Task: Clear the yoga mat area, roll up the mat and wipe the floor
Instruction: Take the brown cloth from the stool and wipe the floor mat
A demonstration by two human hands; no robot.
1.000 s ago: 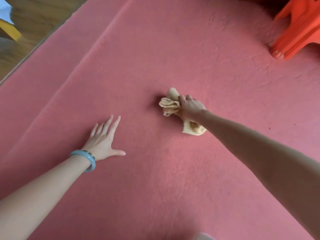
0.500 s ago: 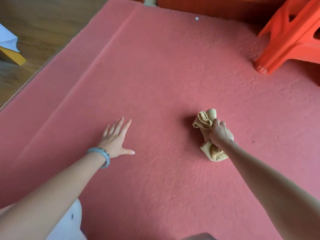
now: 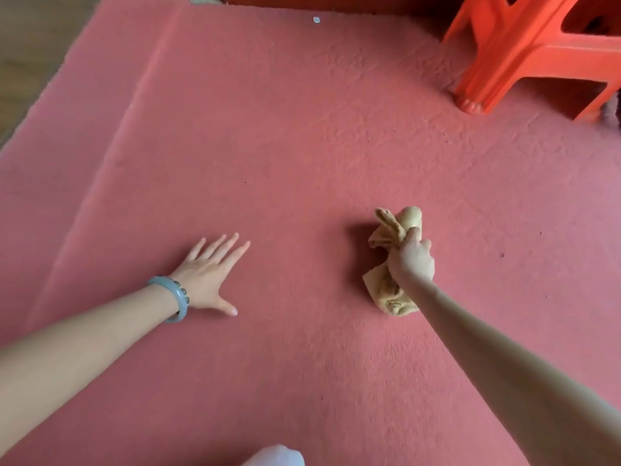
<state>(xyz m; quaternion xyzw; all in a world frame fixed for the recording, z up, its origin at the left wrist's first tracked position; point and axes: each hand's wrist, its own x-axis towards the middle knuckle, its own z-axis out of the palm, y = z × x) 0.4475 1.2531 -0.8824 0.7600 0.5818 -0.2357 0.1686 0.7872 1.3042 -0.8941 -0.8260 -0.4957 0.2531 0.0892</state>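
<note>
A red carpeted floor (image 3: 302, 136) fills the view. My right hand (image 3: 411, 260) grips a crumpled tan cloth (image 3: 391, 290) and holds it down on the carpet, right of centre. My left hand (image 3: 210, 275) lies flat on the carpet to the left, fingers spread and straight, a pale blue bangle on its wrist. No yoga mat is in view.
An orange plastic stool (image 3: 537, 52) stands at the upper right, one foot on the carpet. A small white disc (image 3: 316, 19) lies near the carpet's far edge. Wooden floor (image 3: 37, 45) shows at the upper left. Something white (image 3: 275, 457) pokes in at the bottom edge.
My right hand has dragged the cloth across the carpet to the right and toward me. My left hand has stayed planted; the view has tilted up, showing more of the stool.
</note>
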